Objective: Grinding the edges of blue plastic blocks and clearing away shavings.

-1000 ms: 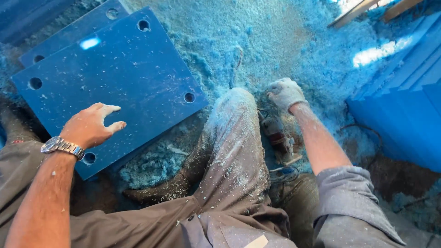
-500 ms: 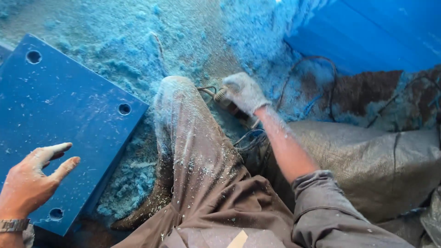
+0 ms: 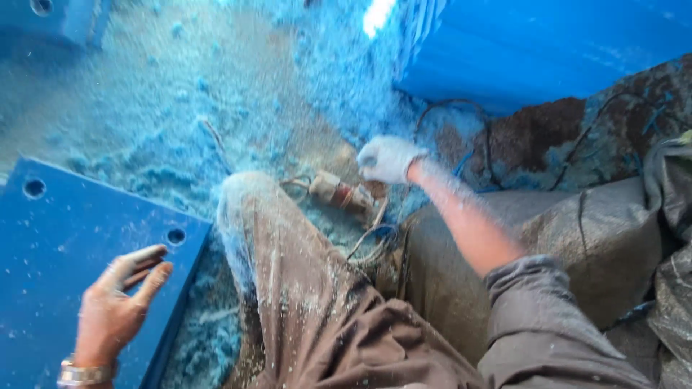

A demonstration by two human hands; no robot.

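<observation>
My left hand [image 3: 119, 299] hovers open-fingered over the blue drilled panel [image 3: 50, 266], which looks stiff and heavy; grip its 3 o'clock edge. My gloved right hand [image 3: 388, 158] is closed near the dusty power tool [image 3: 339, 193]; what it holds, I cannot tell.

A single head-worn camera looks steeply down, close over the person's lap and blue-dusted floor [image 3: 144, 108].

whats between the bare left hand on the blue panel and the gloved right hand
In the head view, the person's dust-covered knee lies between the left hand and the gloved right hand, with a small brown power tool just past it.
</observation>
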